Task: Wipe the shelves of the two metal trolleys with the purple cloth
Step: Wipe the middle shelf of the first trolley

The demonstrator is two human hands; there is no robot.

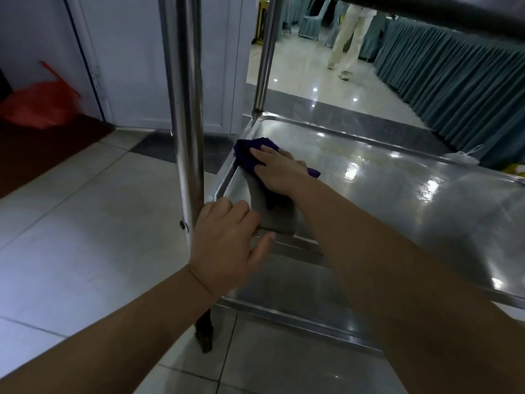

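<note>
Red bag [37, 105], teal drapes [454, 72]

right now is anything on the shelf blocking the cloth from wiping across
Nothing visible: the shelf beyond the cloth under the right hand is bare metal; the left hand grips the near corner.

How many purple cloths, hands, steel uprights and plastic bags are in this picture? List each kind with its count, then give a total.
Purple cloth: 1
Hands: 2, left hand gripping the shelf rim, right hand pressing the cloth
Steel uprights: 2, near upright, far upright
Plastic bags: 2, red bag, white bag
Total: 7
</note>
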